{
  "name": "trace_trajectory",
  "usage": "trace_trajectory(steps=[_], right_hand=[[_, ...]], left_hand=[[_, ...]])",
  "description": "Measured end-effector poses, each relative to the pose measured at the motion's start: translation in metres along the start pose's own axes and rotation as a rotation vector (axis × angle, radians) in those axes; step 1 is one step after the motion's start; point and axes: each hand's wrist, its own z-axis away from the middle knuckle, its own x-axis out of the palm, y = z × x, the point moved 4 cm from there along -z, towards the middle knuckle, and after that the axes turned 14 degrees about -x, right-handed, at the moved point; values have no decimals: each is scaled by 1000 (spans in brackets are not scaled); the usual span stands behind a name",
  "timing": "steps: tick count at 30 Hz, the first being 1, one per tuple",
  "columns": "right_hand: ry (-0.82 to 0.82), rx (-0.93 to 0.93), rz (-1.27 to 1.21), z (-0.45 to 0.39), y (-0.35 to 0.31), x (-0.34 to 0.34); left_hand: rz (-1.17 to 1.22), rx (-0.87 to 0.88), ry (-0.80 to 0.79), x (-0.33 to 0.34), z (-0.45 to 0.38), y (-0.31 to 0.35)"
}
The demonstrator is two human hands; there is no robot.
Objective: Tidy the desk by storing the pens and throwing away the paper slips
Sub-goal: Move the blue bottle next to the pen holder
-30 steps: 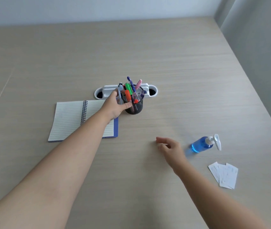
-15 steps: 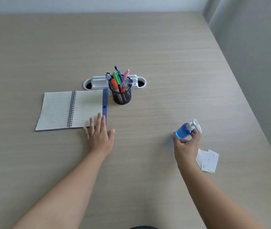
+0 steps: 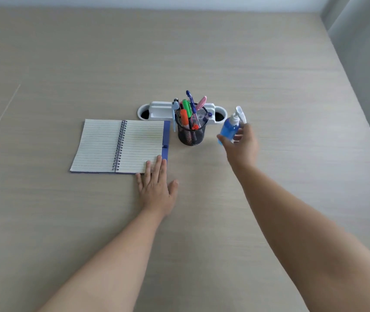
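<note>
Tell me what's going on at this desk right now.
A person is tidying a desk. The right hand holds a blue pump bottle just right of the black mesh pen cup, which already stands full of pens and markers. The left hand lies flat on the desk, fingertips on the lower right corner of an open spiral notebook. No paper slips are in view at this moment.

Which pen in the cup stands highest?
The dark blue pen: its tip rises above the green marker and the pink pen in the mesh cup.
</note>
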Motion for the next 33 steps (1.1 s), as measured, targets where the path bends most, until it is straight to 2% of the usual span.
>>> trace_trajectory(steps=[9, 13, 18, 24, 27, 29, 33], right_hand=[[65, 57, 39, -20, 14, 27], [2, 102, 60, -17, 11, 21], [-38, 167, 77, 17, 23, -37], [-242, 319, 138, 84, 67, -160], [-215, 355, 256, 113, 90, -219], [-206, 392, 314, 132, 106, -247], [-377, 393, 417, 163, 127, -264]], left_hand=[[0, 8, -4, 2, 0, 0], [-19, 26, 19, 0, 2, -1], [28, 248, 30, -7, 21, 21], [74, 606, -171, 5, 82, 105], [40, 748, -311, 18, 117, 148], [-42, 799, -423, 27, 140, 172], [-131, 758, -496, 38, 166, 209]])
